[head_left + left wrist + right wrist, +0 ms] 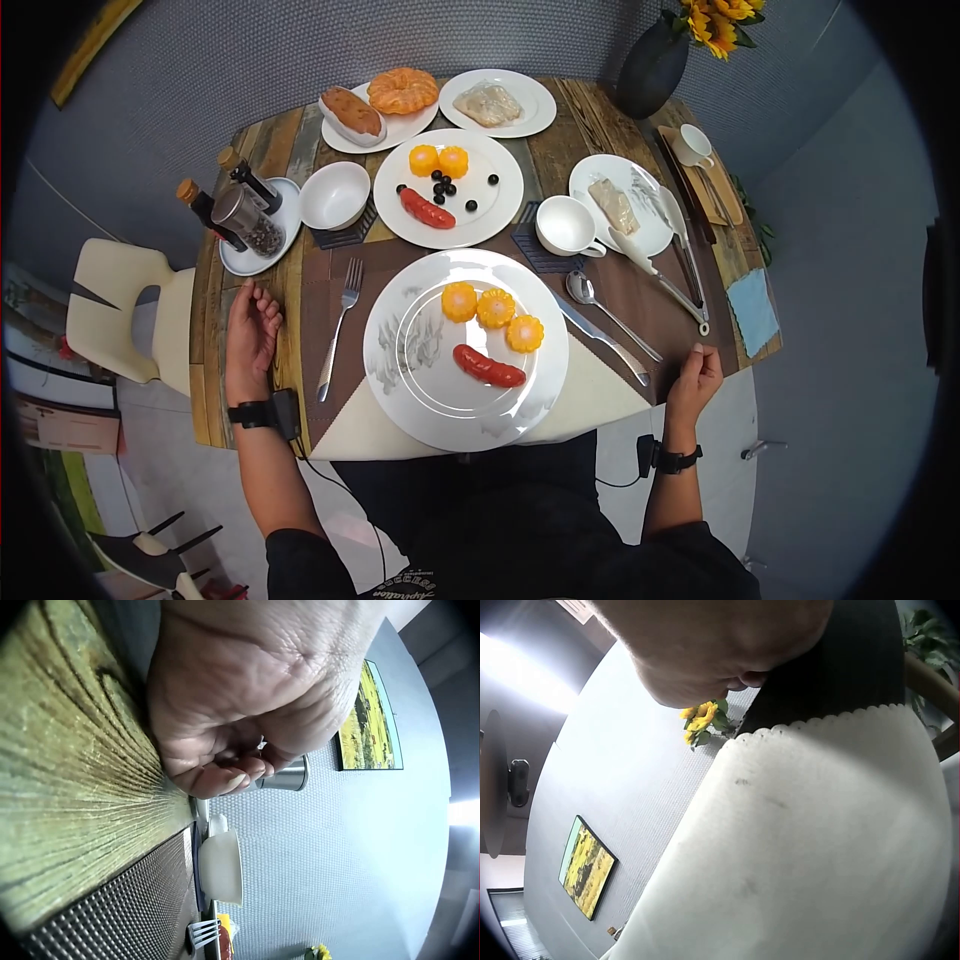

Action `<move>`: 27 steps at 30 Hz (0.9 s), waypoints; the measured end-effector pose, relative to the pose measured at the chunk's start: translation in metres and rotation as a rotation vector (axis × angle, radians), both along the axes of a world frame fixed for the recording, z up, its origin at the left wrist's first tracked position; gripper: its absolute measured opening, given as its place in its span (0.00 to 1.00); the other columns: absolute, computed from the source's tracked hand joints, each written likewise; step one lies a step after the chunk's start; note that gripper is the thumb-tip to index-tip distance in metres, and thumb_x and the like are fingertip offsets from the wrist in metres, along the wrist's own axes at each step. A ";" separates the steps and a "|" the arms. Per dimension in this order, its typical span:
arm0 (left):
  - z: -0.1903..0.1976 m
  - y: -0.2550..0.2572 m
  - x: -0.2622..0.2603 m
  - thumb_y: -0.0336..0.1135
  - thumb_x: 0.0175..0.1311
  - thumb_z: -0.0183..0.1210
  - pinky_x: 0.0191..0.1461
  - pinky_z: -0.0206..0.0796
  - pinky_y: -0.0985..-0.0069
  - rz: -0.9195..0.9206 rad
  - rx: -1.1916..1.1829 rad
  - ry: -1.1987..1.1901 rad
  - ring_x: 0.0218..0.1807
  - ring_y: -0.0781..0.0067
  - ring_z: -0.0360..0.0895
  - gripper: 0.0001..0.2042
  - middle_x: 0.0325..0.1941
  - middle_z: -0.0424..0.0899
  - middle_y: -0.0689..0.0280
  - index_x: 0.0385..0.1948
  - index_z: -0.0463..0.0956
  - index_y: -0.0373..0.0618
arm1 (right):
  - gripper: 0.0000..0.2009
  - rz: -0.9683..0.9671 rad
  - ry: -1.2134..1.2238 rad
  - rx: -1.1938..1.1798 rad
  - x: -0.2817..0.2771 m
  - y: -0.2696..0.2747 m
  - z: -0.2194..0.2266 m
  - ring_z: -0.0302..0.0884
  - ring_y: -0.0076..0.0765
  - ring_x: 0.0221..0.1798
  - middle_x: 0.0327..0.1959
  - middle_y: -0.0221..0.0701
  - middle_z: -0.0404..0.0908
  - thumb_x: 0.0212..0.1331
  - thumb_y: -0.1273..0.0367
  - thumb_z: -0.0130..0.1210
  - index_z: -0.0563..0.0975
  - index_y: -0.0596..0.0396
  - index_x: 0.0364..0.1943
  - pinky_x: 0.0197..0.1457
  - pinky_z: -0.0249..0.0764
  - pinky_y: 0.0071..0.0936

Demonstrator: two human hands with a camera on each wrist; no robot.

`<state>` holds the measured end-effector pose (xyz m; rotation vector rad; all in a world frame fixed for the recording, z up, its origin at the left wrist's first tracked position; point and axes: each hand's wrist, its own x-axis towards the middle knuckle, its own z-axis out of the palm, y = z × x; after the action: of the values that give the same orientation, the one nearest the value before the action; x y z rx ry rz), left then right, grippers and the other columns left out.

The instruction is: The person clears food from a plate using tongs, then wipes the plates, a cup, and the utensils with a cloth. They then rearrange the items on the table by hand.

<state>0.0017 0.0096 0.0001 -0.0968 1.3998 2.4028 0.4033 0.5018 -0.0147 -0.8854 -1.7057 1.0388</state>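
The left hand [254, 330] rests at the table's left edge, fingers loosely curled and holding nothing; in the left wrist view the same hand [240, 712] lies by the bare wood. At the right edge the right hand [694, 384] lies loosely curled below the tongs [660, 279], also empty; the right wrist view shows part of it [712, 652] above the white cloth [810, 825]. Between the hands, a large plate [400, 400] bears three corn pieces [496, 309] and a red sausage [489, 367]. A fork [343, 325] lies left of this plate, a knife [603, 338] and spoon [612, 316] right.
Behind stands a plate [390, 215] with corn, sausage and dark berries. Around it are a bowl [335, 196], a cup [566, 226], a tray [240, 262] with bottles, and a plate [650, 235] with a wrapped item. Bread and a dark vase [652, 70] stand at the back.
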 end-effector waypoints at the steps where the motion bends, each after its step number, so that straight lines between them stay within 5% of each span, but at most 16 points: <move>1: -0.002 0.000 -0.001 0.43 0.76 0.56 0.28 0.62 0.84 0.002 0.000 0.007 0.27 0.83 0.67 0.12 0.25 0.67 0.75 0.32 0.69 0.52 | 0.11 0.002 0.007 0.000 0.000 0.000 0.001 0.57 0.13 0.30 0.25 0.17 0.66 0.74 0.69 0.52 0.73 0.57 0.30 0.32 0.55 0.17; 27: 0.000 0.000 -0.001 0.42 0.78 0.54 0.29 0.61 0.84 0.003 0.040 -0.014 0.27 0.82 0.65 0.12 0.26 0.65 0.74 0.32 0.68 0.50 | 0.12 -0.009 -0.063 0.038 -0.001 0.000 0.000 0.59 0.15 0.31 0.25 0.19 0.67 0.74 0.69 0.52 0.71 0.58 0.29 0.34 0.58 0.18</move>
<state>0.0003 0.0094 -0.0002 -0.1055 1.3458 2.4267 0.4022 0.5018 -0.0149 -0.9087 -1.7663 0.9793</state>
